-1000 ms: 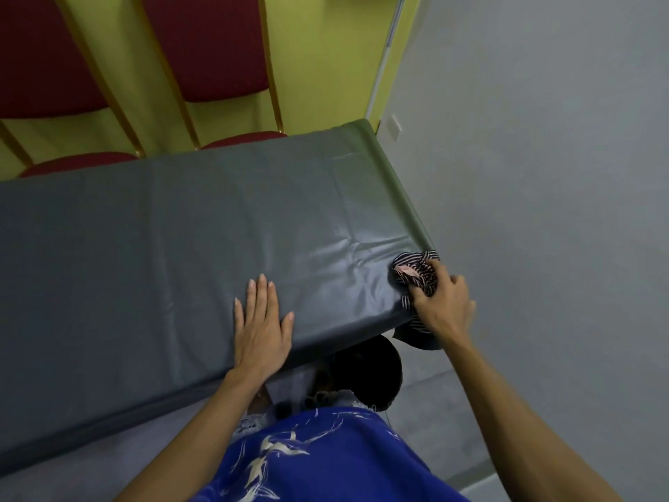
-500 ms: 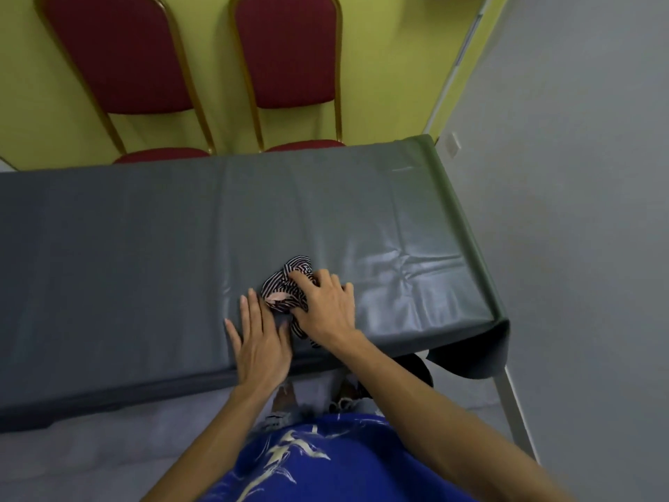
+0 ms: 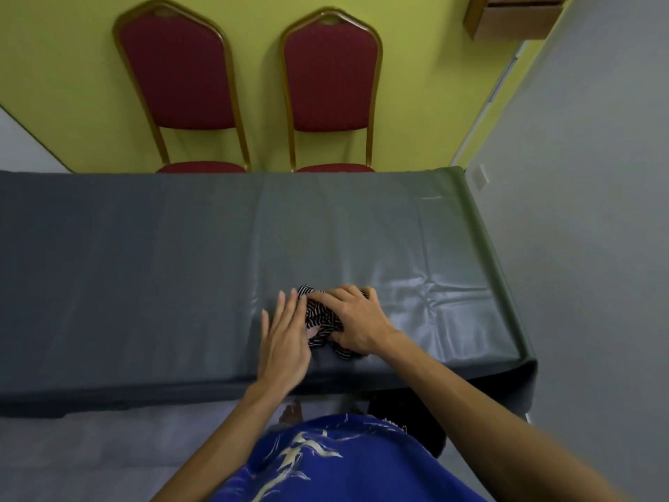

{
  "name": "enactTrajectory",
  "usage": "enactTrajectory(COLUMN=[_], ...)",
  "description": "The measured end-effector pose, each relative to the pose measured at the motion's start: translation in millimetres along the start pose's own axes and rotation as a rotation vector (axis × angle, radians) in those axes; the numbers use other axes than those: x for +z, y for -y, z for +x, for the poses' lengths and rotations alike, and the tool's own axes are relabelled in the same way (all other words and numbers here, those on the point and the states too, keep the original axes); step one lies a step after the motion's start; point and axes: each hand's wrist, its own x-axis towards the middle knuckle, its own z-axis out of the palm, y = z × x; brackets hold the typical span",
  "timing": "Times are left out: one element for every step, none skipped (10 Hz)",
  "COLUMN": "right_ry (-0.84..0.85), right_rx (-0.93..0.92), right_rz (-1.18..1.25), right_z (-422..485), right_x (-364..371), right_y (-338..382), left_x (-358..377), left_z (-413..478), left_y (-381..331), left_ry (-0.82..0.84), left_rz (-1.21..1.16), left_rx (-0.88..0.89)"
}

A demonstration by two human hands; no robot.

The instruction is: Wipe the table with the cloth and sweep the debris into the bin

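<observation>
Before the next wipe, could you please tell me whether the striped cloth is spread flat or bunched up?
Bunched up: the striped cloth sits crumpled under the right hand, with the left hand flat beside it.

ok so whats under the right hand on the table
A bunched striped cloth lies under the right hand, pressed onto the grey table. The left hand rests flat beside it. Any debris beneath the cloth is hidden.

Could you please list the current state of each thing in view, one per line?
cloth: bunched up on the table, gripped.
right hand: closed on the cloth.
left hand: open, flat beside the cloth.
table: covered by a dark, wrinkled sheet.
two red chairs: empty, behind the table.
</observation>
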Motion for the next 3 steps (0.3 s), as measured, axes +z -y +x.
enactTrajectory(right_ry=[0.093,0.114,-0.033], right_rx=[0.031,0.084,0.129], right_rz=[0.081,0.281,0.386], right_z=[0,10,32], right_x=[-14,-40,-78], right_y=[-4,-20,-33], left_x=[-6,-28,-55], left_z=[7,26,61], left_y=[-5,-9,-20], left_ry=[0.122,0.108,0.096], left_rz=[0.042,0.143,0.127], left_rx=[-0.021,-0.001,0.038])
